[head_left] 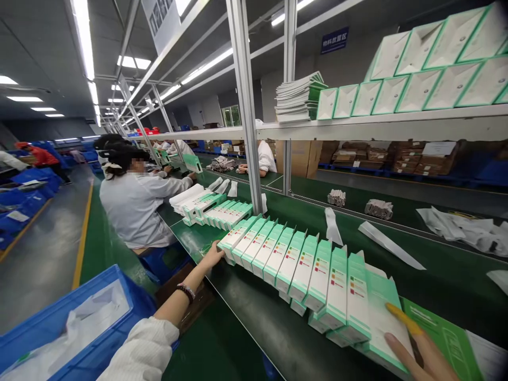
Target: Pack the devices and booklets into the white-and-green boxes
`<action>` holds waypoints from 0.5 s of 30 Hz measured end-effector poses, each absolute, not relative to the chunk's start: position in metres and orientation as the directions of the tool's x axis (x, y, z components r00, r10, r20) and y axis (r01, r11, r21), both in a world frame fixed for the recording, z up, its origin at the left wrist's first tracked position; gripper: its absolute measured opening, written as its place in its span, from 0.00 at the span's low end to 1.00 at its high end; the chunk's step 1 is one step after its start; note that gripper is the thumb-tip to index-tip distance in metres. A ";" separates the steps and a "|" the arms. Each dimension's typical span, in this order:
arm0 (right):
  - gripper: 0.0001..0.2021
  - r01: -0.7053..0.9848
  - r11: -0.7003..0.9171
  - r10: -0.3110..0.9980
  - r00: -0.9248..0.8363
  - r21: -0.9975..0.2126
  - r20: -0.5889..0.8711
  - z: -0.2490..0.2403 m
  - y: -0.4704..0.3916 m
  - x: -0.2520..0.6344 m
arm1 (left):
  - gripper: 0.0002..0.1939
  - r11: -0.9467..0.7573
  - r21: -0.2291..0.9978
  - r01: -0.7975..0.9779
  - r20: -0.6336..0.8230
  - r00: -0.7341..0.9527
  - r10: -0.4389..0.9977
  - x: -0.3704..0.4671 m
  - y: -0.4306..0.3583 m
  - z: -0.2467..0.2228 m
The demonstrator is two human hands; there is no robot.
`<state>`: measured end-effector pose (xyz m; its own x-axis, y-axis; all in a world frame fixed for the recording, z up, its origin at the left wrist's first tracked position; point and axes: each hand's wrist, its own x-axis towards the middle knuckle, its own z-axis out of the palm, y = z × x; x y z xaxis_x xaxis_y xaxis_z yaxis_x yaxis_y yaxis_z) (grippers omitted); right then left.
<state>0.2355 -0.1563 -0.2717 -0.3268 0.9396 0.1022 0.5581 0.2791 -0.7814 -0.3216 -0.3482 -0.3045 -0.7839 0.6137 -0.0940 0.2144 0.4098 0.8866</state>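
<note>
A long row of white and green cartons [291, 256] leans along the green worktable, with more cartons under its near side. At the far left end of the row, my left hand [214, 254] touches the first carton, its fingers curled against the side and partly hidden. My right hand [420, 344] is at the near right end, fingers apart, thumb and a yellow-covered finger resting on the last carton [383, 312]. A green printed sheet [440, 333] lies beside that hand.
A metal post [246, 106] rises behind the row, under a shelf [397, 124] of stacked cartons. Blue bin [138, 301] stands at lower left. A seated person [135, 206] works further left. White strips [391, 244] lie across the table.
</note>
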 end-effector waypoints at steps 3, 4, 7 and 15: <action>0.29 0.573 0.283 0.924 -0.378 -0.769 0.058 -0.259 -0.160 0.234 | 0.31 0.375 0.833 0.407 0.108 -0.785 0.611 -0.315 -0.349 -0.310; 0.28 0.570 0.297 0.918 -0.390 -0.766 0.066 -0.257 -0.161 0.234 | 0.34 0.357 0.810 0.465 0.164 -0.765 0.622 -0.312 -0.350 -0.310; 0.26 0.580 0.309 0.918 -0.389 -0.754 0.077 -0.255 -0.161 0.236 | 0.35 0.306 0.738 0.601 0.266 -0.677 0.686 -0.306 -0.361 -0.306; 0.22 0.577 0.372 0.910 -0.381 -0.727 0.162 -0.255 -0.162 0.234 | 0.49 0.286 0.610 0.739 0.331 -0.566 0.755 -0.297 -0.375 -0.308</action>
<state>0.2339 -0.1624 -0.2552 -0.3811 0.9101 0.1625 0.5774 0.3716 -0.7270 -0.2966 -0.3752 -0.3076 -0.5664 0.7546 0.3314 0.7386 0.2864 0.6103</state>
